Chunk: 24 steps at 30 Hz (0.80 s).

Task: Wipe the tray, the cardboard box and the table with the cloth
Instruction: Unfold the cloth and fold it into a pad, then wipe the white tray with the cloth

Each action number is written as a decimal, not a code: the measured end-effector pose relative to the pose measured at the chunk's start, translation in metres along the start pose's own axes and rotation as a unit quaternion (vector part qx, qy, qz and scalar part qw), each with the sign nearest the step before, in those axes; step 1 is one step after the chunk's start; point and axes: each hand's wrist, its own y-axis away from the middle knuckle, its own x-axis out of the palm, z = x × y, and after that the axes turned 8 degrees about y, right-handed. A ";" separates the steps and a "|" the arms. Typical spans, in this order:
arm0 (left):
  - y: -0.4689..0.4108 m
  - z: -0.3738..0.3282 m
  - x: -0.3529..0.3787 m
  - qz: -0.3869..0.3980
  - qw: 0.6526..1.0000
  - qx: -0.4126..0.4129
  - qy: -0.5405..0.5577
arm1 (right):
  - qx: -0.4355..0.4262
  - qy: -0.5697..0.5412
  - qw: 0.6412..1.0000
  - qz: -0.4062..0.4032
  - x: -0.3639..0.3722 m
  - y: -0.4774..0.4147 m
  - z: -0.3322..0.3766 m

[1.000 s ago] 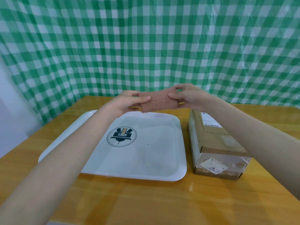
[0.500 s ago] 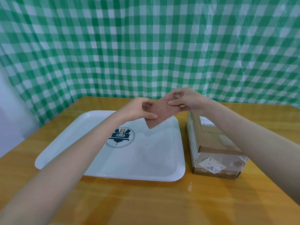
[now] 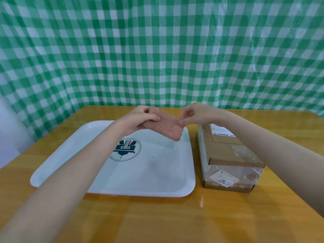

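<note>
A small brownish-pink cloth (image 3: pixel 166 126) hangs in the air above the far right part of the white tray (image 3: pixel 157 179). My left hand (image 3: pixel 138 120) grips its left end, thumb on top. My right hand (image 3: pixel 196 114) pinches its upper right edge between thumb and fingertips. The tray lies flat on the yellow wooden table (image 3: pixel 175 220) and bears a round dark logo (image 3: pixel 125 149). Right of the tray lies a long cardboard box (image 3: pixel 226 151), taped, with white labels on top and on its near end.
A green-and-white checked sheet (image 3: pixel 161 50) hangs behind the table's far edge. A pale wall (image 3: pixel 8 130) shows at the left. Bare tabletop runs along the near side and to the right of the box.
The cloth has turned in my hands: its right end now hangs lower, and my right hand has shifted its pinch to the upper right edge. Tray and box have not moved.
</note>
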 end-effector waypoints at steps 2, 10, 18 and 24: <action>-0.007 0.004 -0.003 -0.051 0.998 0.000 -0.049 | 0.003 -0.006 1.000 -0.022 -0.002 0.001 -0.005; -0.022 0.047 0.018 -0.151 0.893 0.164 -0.392 | 0.019 0.110 0.990 -0.082 -0.004 -0.009 -0.017; -0.021 0.086 0.032 -0.013 0.872 0.145 -0.467 | 0.091 0.382 0.916 0.081 0.008 -0.009 -0.009; -0.022 0.083 0.026 0.015 0.886 0.136 -0.443 | 0.183 0.307 0.932 0.060 0.010 -0.010 -0.022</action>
